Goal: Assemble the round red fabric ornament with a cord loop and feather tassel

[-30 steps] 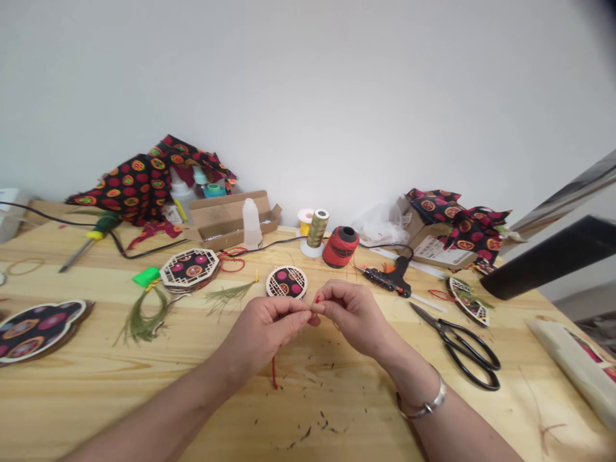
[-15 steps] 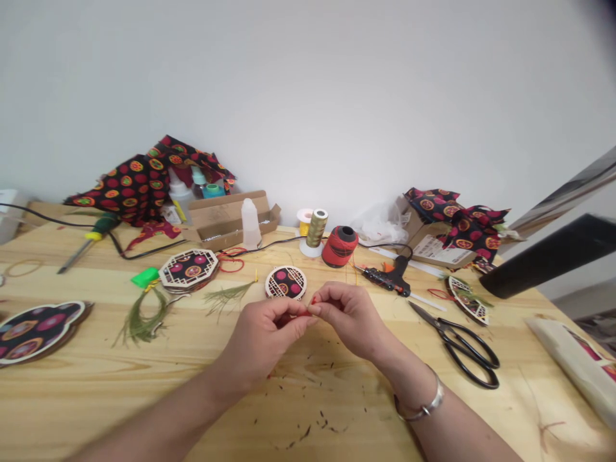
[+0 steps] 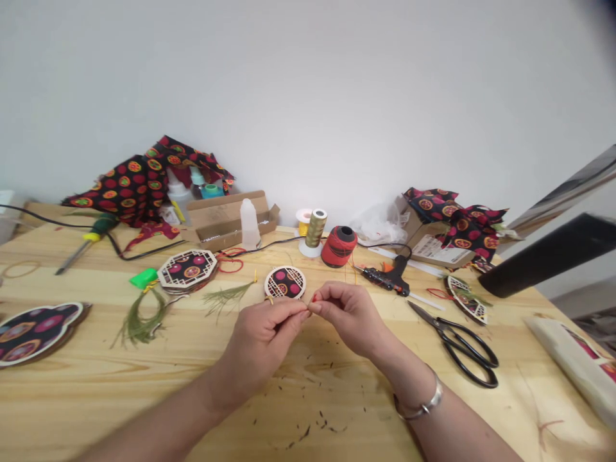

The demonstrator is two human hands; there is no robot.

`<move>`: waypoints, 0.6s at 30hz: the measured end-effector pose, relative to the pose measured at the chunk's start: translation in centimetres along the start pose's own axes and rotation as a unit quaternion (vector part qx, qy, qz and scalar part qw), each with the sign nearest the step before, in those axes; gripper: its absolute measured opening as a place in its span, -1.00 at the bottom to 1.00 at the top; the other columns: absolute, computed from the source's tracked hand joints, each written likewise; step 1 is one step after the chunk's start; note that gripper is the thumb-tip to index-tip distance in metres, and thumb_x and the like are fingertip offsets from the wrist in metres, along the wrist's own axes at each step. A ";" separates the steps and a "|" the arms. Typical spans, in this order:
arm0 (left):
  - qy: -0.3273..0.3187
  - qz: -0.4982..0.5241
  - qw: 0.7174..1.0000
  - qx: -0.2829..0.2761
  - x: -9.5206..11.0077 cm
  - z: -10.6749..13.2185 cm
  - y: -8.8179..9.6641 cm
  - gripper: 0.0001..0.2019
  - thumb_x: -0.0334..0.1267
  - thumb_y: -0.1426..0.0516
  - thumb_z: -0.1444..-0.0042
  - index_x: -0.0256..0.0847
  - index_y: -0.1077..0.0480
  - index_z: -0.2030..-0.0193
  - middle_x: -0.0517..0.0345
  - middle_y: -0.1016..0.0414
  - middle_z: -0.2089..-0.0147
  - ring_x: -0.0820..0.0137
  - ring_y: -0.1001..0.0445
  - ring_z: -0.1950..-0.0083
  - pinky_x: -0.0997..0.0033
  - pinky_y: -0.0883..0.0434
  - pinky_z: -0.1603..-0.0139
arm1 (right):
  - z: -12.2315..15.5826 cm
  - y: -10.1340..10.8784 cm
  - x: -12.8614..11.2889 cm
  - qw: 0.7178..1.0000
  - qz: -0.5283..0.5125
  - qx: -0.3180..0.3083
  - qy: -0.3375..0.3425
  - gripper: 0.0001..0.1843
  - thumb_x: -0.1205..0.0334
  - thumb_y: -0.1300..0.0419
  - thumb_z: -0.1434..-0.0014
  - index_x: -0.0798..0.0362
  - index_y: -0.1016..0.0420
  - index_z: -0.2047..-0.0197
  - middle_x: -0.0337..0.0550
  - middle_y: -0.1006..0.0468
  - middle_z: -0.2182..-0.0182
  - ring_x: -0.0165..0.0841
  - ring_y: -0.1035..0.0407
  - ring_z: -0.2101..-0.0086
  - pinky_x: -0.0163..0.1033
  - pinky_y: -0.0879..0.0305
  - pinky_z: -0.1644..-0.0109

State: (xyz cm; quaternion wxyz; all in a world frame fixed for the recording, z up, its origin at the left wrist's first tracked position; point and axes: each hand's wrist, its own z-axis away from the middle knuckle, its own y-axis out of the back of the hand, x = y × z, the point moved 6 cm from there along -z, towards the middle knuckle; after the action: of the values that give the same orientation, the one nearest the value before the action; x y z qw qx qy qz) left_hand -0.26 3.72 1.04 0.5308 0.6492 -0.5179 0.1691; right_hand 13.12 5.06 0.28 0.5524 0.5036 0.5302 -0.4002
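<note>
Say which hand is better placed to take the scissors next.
Likely the right hand, though it pinches something red: the black scissors lie on its side, handles toward the person; the left hand is farther off.

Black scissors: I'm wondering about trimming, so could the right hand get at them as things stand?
Probably yes: nothing visible lies between the right hand and the black scissors, which are uncovered, though its fingers pinch something red and would likely need freeing.

Red cord (image 3: 315,298) no longer dangles below the left hand (image 3: 262,340) toward the desk's (image 3: 96,385) near edge; a yellow band (image 3: 269,299), perhaps a ring, now shows.
</note>
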 end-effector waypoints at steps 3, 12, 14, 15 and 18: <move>-0.005 -0.008 1.000 0.001 0.0 0.1 0.0 -0.81 -0.33 -0.07 -0.13 -0.18 -0.52 0.29 0.14 -0.61 0.36 0.42 -0.51 0.39 0.50 -0.38 0.33 | 0.0 -0.1 0.1 1.000 -0.026 -0.006 -0.009 -0.86 0.22 -0.25 0.03 0.08 -0.43 0.53 -0.28 -0.45 0.57 -0.47 -0.30 0.52 -0.36 -0.26 0.38; -0.030 -0.035 0.999 0.028 0.5 0.0 0.5 -0.83 -0.35 -0.06 -0.12 -0.22 -0.50 0.34 0.25 -0.41 0.56 0.50 -0.35 0.53 0.54 -0.29 0.46 | -0.1 -0.2 0.6 0.997 -0.055 0.020 -0.040 -0.81 0.14 -0.30 0.09 0.09 -0.48 0.52 -0.27 -0.49 0.55 -0.47 -0.30 0.51 -0.34 -0.25 0.38; 0.005 -0.024 0.999 0.027 0.2 0.0 0.6 -0.82 -0.32 -0.06 -0.12 -0.21 -0.49 0.36 0.26 -0.39 0.58 0.50 -0.32 0.54 0.55 -0.28 0.48 | 0.0 -0.3 0.6 0.996 -0.073 0.019 -0.043 -0.84 0.17 -0.31 0.10 0.08 -0.50 0.50 -0.26 -0.52 0.52 -0.46 -0.32 0.49 -0.33 -0.27 0.35; 0.024 -0.017 0.999 0.029 0.0 -0.1 0.8 -0.82 -0.30 -0.06 -0.12 -0.21 -0.49 0.38 0.27 -0.38 0.58 0.50 -0.31 0.54 0.55 -0.28 0.49 | 0.0 -0.4 0.6 0.996 -0.081 0.016 -0.044 -0.86 0.18 -0.31 0.10 0.08 -0.51 0.48 -0.25 -0.54 0.49 -0.46 -0.34 0.47 -0.33 -0.28 0.33; 0.074 0.012 0.997 0.031 -0.5 -0.2 1.1 -0.80 -0.25 -0.06 -0.12 -0.19 -0.48 0.41 0.27 -0.38 0.57 0.48 -0.32 0.51 0.53 -0.29 0.45 | 0.0 -0.6 0.6 0.995 -0.088 0.008 -0.047 -0.87 0.22 -0.30 0.09 0.07 -0.53 0.41 -0.25 -0.56 0.46 -0.46 -0.36 0.45 -0.33 -0.29 0.31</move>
State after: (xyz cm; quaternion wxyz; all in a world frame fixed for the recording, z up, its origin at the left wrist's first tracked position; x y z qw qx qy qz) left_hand -1.31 4.26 1.28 0.5450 0.6449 -0.4793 0.2394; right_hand 12.62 5.06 -0.36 0.5352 0.4398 0.5426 -0.4751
